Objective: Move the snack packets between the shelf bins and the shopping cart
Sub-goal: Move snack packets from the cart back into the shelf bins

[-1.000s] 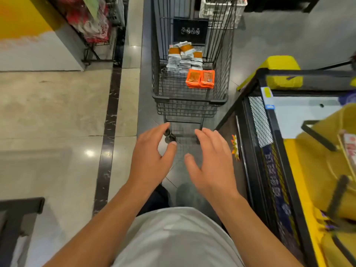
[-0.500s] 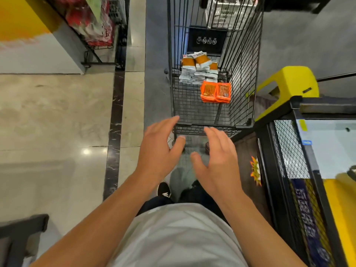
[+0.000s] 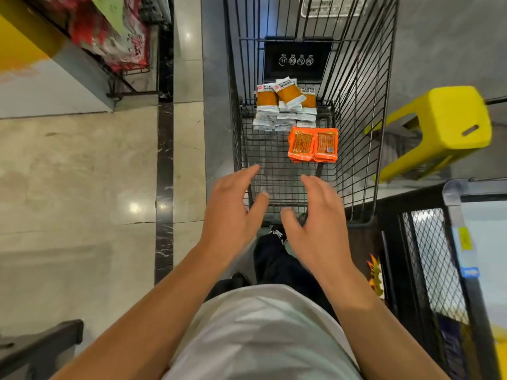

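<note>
left hand (image 3: pixel 230 212) grip wide, empty | right hand (image 3: pixel 319 223) same | seemingly above cart (image 3: pixel 362 133) rim

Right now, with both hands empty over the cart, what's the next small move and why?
Probably reach forward into the shopping cart for the orange packets. Both the left hand and right hand are open and hold nothing, and those packets lie nearer than the white-and-orange stack behind.

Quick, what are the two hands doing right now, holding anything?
Left hand: open, fingers spread, holding nothing.
Right hand: open, fingers spread, holding nothing.
</note>
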`<action>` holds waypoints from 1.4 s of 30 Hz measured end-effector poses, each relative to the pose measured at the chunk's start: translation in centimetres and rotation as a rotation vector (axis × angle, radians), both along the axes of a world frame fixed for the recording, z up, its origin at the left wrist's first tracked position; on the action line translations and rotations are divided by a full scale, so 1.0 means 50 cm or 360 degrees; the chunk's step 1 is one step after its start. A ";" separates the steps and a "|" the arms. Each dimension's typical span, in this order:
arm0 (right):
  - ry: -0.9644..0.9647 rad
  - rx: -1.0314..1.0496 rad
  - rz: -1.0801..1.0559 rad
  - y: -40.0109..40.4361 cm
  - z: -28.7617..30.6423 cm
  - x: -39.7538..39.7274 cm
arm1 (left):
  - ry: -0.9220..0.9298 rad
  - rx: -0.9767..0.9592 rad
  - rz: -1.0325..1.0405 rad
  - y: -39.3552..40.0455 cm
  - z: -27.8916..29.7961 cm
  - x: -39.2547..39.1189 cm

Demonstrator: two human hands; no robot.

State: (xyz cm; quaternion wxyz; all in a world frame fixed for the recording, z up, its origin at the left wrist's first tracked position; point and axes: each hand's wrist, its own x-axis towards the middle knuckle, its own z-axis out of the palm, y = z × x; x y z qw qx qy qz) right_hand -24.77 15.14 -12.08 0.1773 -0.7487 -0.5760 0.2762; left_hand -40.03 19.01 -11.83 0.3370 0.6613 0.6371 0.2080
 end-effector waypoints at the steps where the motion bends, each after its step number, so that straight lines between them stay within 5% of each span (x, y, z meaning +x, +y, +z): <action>1: 0.0016 -0.0034 -0.0009 0.023 -0.005 0.019 | 0.0011 -0.0025 -0.0013 0.027 -0.005 0.016; 15: 0.0016 -0.0378 -0.0261 0.336 -0.174 0.237 | -0.0003 -0.0433 -0.0140 0.365 -0.169 0.224; 30: -0.0161 -0.0821 -0.0500 0.514 -0.550 0.329 | 0.0032 -0.0845 -0.0127 0.577 -0.625 0.337; 38: -0.0332 -0.0796 -0.0620 0.569 -0.709 0.322 | 0.0057 -0.0902 0.0100 0.604 -0.768 0.372; 42: -0.0330 -0.0388 -0.0731 0.562 -0.734 0.321 | -0.0074 -0.0740 0.0191 0.587 -0.796 0.370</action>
